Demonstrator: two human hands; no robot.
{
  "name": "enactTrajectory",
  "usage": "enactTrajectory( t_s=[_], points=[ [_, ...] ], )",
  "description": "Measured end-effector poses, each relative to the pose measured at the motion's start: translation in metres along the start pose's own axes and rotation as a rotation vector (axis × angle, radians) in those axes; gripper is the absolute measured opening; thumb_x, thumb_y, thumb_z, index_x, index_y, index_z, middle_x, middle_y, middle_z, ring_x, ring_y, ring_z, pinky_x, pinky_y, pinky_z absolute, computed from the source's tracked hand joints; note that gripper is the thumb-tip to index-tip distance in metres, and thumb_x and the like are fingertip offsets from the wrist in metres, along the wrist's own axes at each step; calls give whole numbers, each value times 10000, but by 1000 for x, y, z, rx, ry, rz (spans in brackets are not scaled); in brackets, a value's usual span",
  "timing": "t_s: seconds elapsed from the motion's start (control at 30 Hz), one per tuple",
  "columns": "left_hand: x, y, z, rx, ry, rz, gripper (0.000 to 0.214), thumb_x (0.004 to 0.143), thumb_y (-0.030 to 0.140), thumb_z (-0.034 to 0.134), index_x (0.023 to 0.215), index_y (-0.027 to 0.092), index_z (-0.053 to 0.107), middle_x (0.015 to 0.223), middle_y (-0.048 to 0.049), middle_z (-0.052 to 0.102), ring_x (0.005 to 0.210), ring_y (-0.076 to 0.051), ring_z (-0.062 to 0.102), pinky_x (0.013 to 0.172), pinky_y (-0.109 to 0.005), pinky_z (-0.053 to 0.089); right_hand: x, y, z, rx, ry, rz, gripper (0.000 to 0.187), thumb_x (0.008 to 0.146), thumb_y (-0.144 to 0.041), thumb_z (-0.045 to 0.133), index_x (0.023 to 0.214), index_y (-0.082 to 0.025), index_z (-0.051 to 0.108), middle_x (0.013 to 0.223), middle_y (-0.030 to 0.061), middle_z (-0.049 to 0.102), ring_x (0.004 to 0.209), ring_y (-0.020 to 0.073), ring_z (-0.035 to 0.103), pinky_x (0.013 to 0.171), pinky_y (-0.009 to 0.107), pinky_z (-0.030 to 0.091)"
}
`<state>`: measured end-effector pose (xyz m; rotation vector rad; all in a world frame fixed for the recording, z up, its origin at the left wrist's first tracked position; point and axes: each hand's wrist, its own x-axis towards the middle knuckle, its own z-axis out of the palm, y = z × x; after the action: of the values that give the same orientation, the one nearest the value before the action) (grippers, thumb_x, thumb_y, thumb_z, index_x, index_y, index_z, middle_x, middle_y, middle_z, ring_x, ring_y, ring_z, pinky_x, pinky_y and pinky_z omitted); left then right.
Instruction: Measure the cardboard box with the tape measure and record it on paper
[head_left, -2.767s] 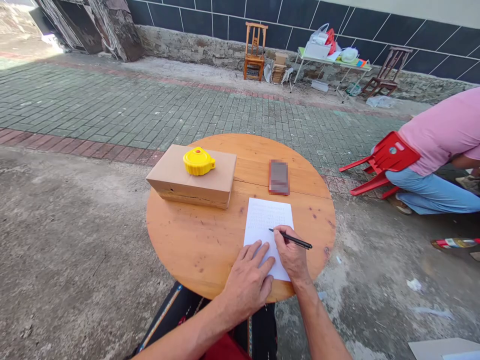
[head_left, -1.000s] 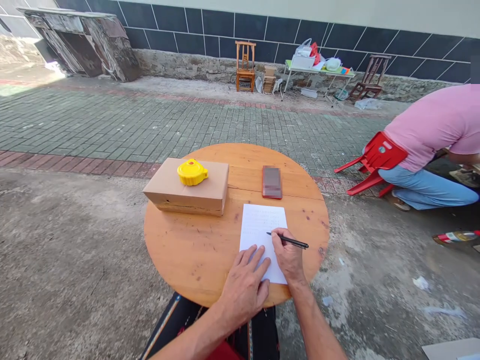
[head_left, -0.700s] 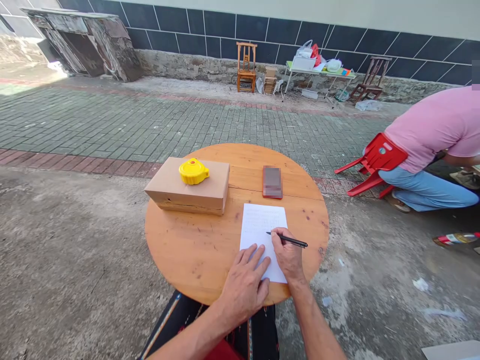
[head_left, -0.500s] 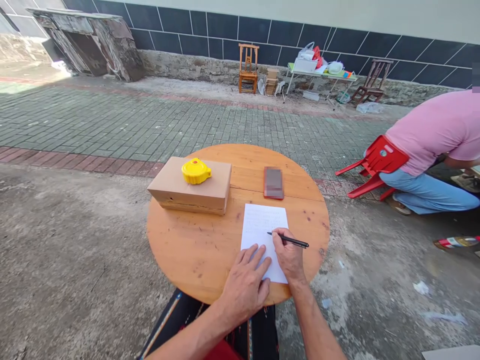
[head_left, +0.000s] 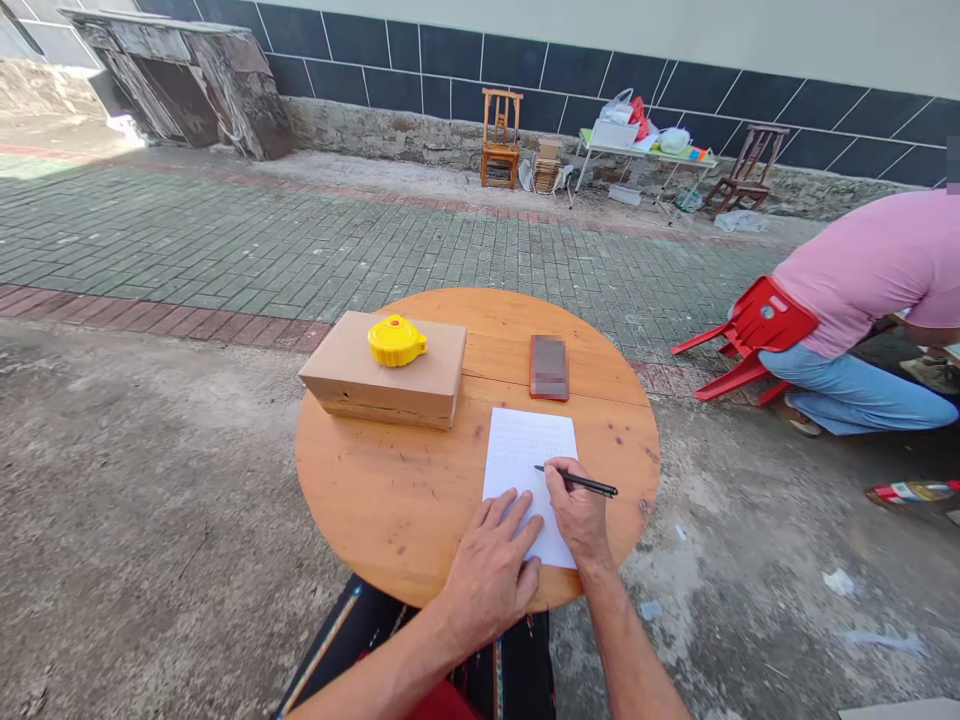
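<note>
Paper (head_left: 516, 464) is written on above, seemingly blank below; pen (head_left: 591, 485) is clamped in right grip (head_left: 582, 515), left grip (head_left: 492, 562) spread flat

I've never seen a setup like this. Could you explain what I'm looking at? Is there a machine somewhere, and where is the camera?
There's no machine handling things here, just a person's two bare hands. Every picture comes from one camera worn on that person's head, looking forward and down.

The left hand lies flat on a sheet of white paper. The right hand holds a black pen, its tip at the paper; faint writing shows on the sheet, too small to read.

The round wooden table also bears a cardboard box with what looks like a yellow tape measure on top, and a phone-like device, its face blurred out.

The pink shirt at the right belongs to someone else.
</note>
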<state>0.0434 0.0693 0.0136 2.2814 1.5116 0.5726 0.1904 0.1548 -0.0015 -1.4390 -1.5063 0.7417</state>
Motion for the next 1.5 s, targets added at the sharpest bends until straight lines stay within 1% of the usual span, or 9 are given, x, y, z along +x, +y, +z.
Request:
enactTrajectory(
  t_s=[0.1,0.2,0.33,0.6,0.77,0.93,1.5],
  points=[
    [-1,1,-2,-9,3,-3,408,894,288,549,1296,223,566,1493,-60,474,1388,-295,377,1150,-489,322,0,-2,-1,18,-15,3,223,864,-393,543,815,-193,629,632,-3,612,571,160,550,554,274,458],
    [0,1,-5,-27,9,21,393,915,339,533,1290,224,564,1481,-55,484,1383,-277,385,1155,-455,317,1,0,-2,12,2,19,240,843,-424,570,796,-195,627,562,-17,572,517,160,530,499,274,439],
    [0,0,-3,-27,9,2,390,916,333,532,1289,224,562,1476,-56,488,1384,-274,383,1161,-454,304,3,0,-1,13,-1,1,236,832,-428,580,786,-203,634,527,-26,550,490,159,518,468,272,431],
    [0,-1,2,-20,17,-7,418,890,304,561,1303,238,560,1488,-44,481,1389,-272,373,1157,-464,315,3,-4,0,13,22,-4,236,833,-434,575,764,-216,634,544,-24,558,526,159,538,480,264,440],
    [1,-1,1,-7,13,-2,414,884,283,559,1295,237,561,1492,-43,477,1392,-268,369,1159,-468,315,2,-3,0,19,-3,11,231,847,-423,566,780,-213,635,562,-19,567,542,162,543,494,266,441],
    [1,-1,0,-8,6,3,413,884,267,545,1296,237,559,1495,-45,472,1393,-276,368,1151,-483,327,2,-3,-1,3,-27,33,221,862,-404,557,806,-204,632,568,-21,559,529,156,523,489,264,432],
    [1,-2,0,-24,-15,3,419,894,271,531,1310,226,550,1508,-57,456,1404,-287,353,1156,-493,312,2,-1,0,-15,-35,54,220,859,-404,548,809,-205,626,558,-28,536,502,152,491,484,267,410]
  ],
)
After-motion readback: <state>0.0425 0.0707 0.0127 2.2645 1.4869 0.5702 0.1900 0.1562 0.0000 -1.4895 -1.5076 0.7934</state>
